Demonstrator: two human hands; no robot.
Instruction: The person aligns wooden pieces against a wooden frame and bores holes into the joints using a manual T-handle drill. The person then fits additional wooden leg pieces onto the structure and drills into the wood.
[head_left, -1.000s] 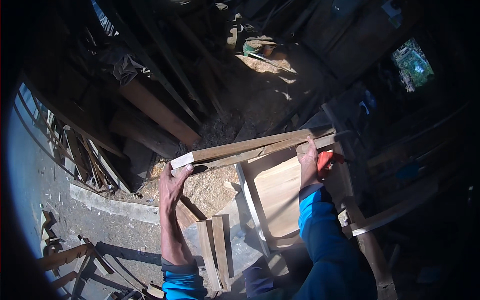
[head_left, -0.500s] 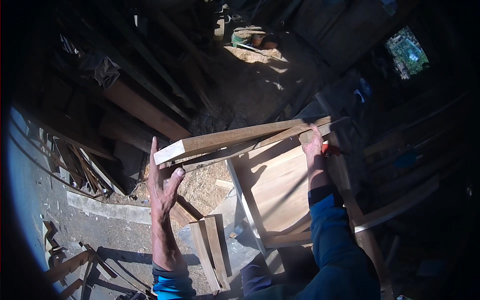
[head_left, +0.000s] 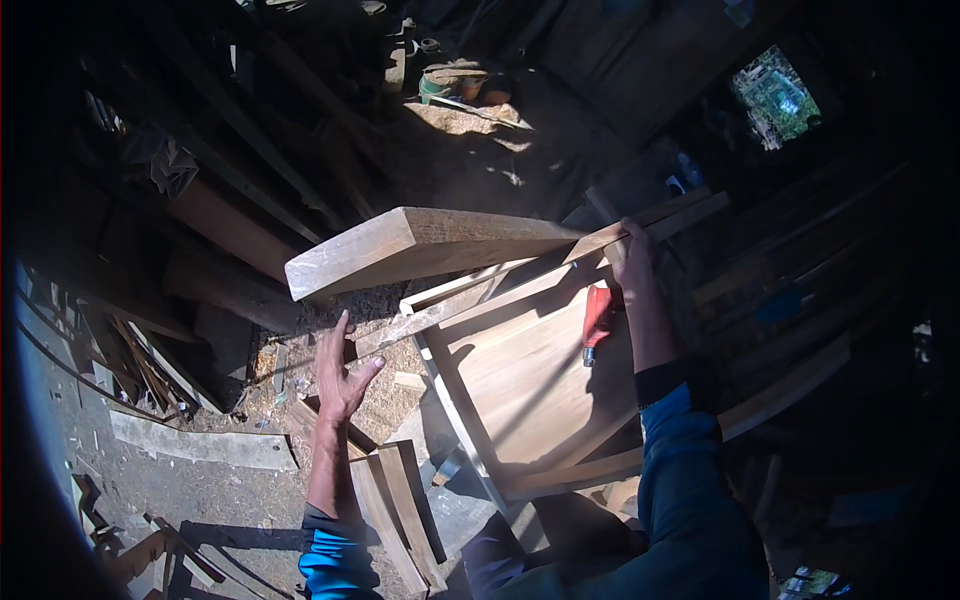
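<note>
- While the left hand (head_left: pixel 338 380) spreads wide left of centre, the right hand (head_left: pixel 634 268) grips a strip (head_left: pixel 510 292) right of centre.
- Red tool (head_left: pixel 597 318) overlaps box (head_left: pixel 515 390), centre.

The beam (head_left: pixel 455 245) was formed of matt wood and rough-sawn at its end; the strip (head_left: pixel 490 303) was likewise wooden. The panel (head_left: pixel 520 400) was faced in smooth, pale wood. The tool (head_left: pixel 597 315) was cased in red, plastic-looking material and metal-tipped. Sleeves (head_left: pixel 670 470) were made of cloth.
</note>
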